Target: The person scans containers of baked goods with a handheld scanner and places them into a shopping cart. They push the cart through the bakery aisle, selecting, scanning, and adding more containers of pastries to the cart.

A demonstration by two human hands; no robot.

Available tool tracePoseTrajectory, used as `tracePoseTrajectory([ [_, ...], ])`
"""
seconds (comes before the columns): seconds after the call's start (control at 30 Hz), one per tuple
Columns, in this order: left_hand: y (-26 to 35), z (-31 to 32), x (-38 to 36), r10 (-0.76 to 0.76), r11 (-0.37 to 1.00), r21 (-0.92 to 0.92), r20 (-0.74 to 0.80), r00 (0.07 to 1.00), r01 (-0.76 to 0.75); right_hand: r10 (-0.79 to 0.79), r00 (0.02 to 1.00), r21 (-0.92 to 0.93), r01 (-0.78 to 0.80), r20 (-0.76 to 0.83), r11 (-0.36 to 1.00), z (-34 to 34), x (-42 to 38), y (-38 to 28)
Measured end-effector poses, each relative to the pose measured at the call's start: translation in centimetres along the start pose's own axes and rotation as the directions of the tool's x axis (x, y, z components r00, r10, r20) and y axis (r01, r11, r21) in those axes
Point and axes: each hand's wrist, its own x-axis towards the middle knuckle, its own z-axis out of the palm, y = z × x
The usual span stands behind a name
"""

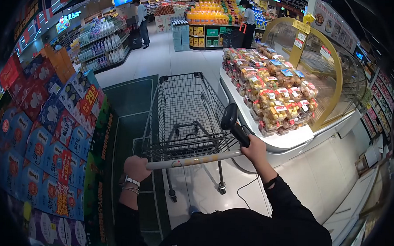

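A grey wire shopping cart (184,109) stands straight ahead of me, its basket holding nothing. My left hand (136,168) is closed around the left end of the cart's pale handle bar (195,160); a watch and bracelets sit on that wrist. My right hand (254,149) grips a black handheld scanner (234,123) at the bar's right end, and the scanner's head points up over the cart's rim. A thin cable hangs below the right wrist.
A stack of blue and red boxed goods (47,129) rises close on my left. A white counter (288,142) piled with clear packs of pastries (273,91) curves along the right. Two people (142,21) stand far down the aisle beside shelves and an orange drinks display (210,13).
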Motion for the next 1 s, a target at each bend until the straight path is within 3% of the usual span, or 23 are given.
tracePoseTrajectory([
  [0.17,-5.8,3.2,10.2,0.071,0.996,-0.051,0.005,0.997,-0.071,0.063,0.997,-0.044,-0.061,0.034,0.997,5.7,8.4,-1.3],
  [0.37,-11.2,8.2,22.2,0.092,0.995,-0.031,0.019,0.996,-0.091,0.056,0.998,-0.029,-0.057,-0.032,0.998,12.8,18.4,-1.1],
  [0.43,-12.1,10.0,26.3,0.065,0.998,-0.020,0.073,0.995,-0.064,0.029,0.996,-0.053,-0.034,-0.086,0.998,15.0,22.0,-0.4],
  [0.5,-12.3,11.5,30.3,0.039,0.992,0.118,0.085,0.996,-0.049,0.064,0.995,-0.049,-0.068,-0.071,0.996,17.0,25.9,0.6],
  [0.53,-11.7,11.8,32.3,0.045,0.991,0.125,0.094,0.995,-0.057,0.039,0.994,-0.050,-0.044,-0.104,0.998,18.1,27.8,1.3],
  [0.6,-10.5,12.4,36.7,-0.077,0.997,-0.010,0.137,0.988,0.080,-0.007,0.988,-0.051,-0.001,-0.154,0.999,20.3,31.6,2.5],
  [0.7,-11.3,14.7,43.3,-0.143,0.989,0.059,0.221,0.965,0.133,0.025,0.988,-0.012,-0.027,-0.154,1.000,22.6,37.6,3.7],
  [0.83,-13.0,16.8,51.7,-0.172,0.984,0.115,0.388,0.905,0.138,0.071,0.994,0.002,-0.071,-0.082,0.997,25.9,44.6,5.0],
  [1.0,-16.7,20.9,61.8,-0.190,0.975,0.193,0.437,0.879,0.115,0.046,0.995,0.009,-0.046,-0.091,0.999,30.2,52.3,5.3],
])
